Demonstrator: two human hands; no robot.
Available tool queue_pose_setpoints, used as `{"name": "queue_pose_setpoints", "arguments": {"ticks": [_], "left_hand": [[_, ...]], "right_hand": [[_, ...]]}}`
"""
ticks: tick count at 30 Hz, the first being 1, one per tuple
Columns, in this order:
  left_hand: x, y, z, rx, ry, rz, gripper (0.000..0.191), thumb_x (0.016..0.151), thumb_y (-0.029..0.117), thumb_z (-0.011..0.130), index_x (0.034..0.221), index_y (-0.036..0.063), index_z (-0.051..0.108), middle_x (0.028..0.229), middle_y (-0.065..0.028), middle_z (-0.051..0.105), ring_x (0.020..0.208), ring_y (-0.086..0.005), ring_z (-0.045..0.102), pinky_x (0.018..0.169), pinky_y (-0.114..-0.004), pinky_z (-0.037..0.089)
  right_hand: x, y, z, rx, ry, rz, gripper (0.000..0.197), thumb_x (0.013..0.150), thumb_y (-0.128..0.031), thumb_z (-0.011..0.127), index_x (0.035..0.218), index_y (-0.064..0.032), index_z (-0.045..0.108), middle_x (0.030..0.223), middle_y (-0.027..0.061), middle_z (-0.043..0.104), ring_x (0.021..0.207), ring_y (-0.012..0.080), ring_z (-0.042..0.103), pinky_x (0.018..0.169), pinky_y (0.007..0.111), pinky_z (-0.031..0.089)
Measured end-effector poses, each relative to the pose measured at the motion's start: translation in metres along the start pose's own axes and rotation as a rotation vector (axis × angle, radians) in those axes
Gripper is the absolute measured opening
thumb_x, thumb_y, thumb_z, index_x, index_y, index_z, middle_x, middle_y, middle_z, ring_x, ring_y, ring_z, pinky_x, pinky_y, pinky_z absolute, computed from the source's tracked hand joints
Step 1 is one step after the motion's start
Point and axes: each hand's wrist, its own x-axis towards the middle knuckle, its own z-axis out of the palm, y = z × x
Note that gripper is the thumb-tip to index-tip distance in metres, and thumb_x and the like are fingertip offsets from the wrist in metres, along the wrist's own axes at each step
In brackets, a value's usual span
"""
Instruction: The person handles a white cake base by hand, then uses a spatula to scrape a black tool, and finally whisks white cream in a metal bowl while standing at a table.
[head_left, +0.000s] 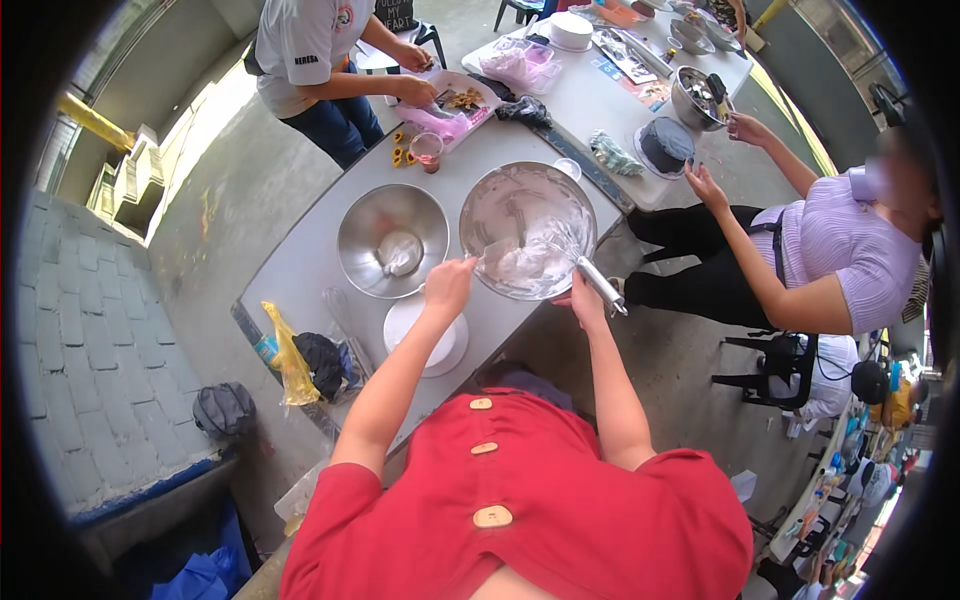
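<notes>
A large steel mixing bowl (495, 202) holds pale pinkish cream at the table's near right edge. My left hand (448, 286) grips a translucent scraper (496, 256) whose blade dips into the cream from the left. At the near rim, my right hand (585, 301) holds the bowl from outside, fingers at its edge. A whisk (598, 283) with a steel handle leans across that rim beside the hand, its wires in the cream. Left of it, a second steel bowl (367, 217) contains a small whitish mound. Under my left forearm stands a round white cake or disc (424, 334) on a board.
A wire whisk (337, 307), a yellow plastic bag (289, 360) and a black bag (319, 364) lie at the left. A plastic cup (427, 150) stands beyond the bowls. One person works over a box (484, 97); another, at right, is beside a dark cake (666, 144).
</notes>
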Motion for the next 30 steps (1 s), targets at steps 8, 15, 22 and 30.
{"name": "queue_pose_setpoints", "arguments": {"ticks": [8,15,22,30], "left_hand": [[-0.007,0.008,-0.011,-0.341,-0.072,-0.138,0.018,0.079,0.021,0.057,0.093,0.0176,0.068,0.079,-0.0113,0.064,0.069,-0.03,0.061,0.062,-0.04,0.048],[-0.014,-0.002,0.007,-0.665,-0.185,-0.313,0.022,0.079,0.023,0.06,0.099,0.0182,0.067,0.066,-0.0092,0.063,0.059,-0.0209,0.059,0.057,-0.032,0.044],[-0.016,-0.024,-0.009,-1.226,-0.177,-0.379,0.02,0.081,0.015,0.061,0.1,0.0088,0.067,0.058,0.0068,0.05,0.053,-0.0014,0.037,0.048,-0.019,0.028],[-0.032,-0.065,-0.09,-1.197,-0.003,-0.435,0.023,0.083,0.012,0.058,0.105,0.0067,0.064,0.059,0.0074,0.045,0.053,-0.0011,0.037,0.048,-0.017,0.028]], "right_hand": [[0.004,-0.021,0.039,0.003,-0.022,-0.029,0.041,0.094,-0.027,0.036,0.118,0.006,0.035,0.093,0.0198,0.054,0.063,0.0239,0.063,0.052,0.03,0.056],[0.007,-0.02,0.054,0.05,-0.011,-0.011,0.046,0.092,-0.026,0.038,0.124,0.0063,0.031,0.105,0.0201,0.05,0.061,0.0259,0.063,0.052,0.031,0.056],[0.02,-0.023,0.044,0.101,0.029,0.028,0.041,0.093,-0.023,0.036,0.122,0.0072,0.033,0.1,0.0231,0.054,0.064,0.0299,0.064,0.051,0.035,0.057],[0.018,-0.033,0.056,0.123,0.02,0.025,0.037,0.094,-0.021,0.032,0.117,0.008,0.035,0.093,0.0222,0.057,0.066,0.0292,0.065,0.054,0.035,0.057]]}}
